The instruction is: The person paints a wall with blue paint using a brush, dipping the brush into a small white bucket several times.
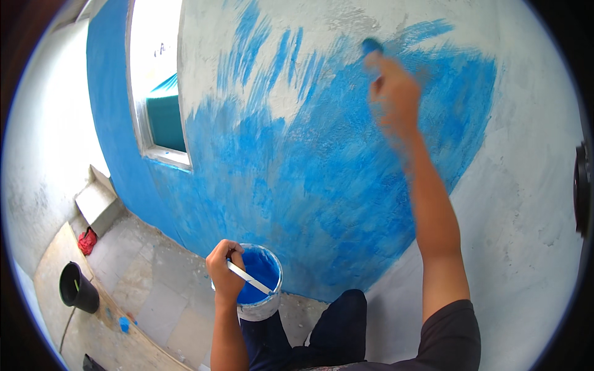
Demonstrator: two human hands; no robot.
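Observation:
My right hand (396,96), blurred by motion, is raised to the upper part of the wall. It is closed around a paintbrush (372,47) whose dark blue bristles meet the wall; the fingers cover most of its handle. Wet-looking blue paint (322,204) spreads over the wall, breaking into separate streaks near the top. Low down, my left hand (225,266) grips the rim of a white bucket (263,308) of blue paint (258,272) above my legs. A flat white strip (250,277) slants from those fingers across the bucket's mouth; whether it is the handle or a stick, I cannot tell.
At left a window opening (164,117) with a pale sill cuts through the wall. On the floor boards stands a black bucket (79,288), near a crumpled red bag (87,240) and a blue scrap (124,324). A concrete block (98,201) sits in the corner.

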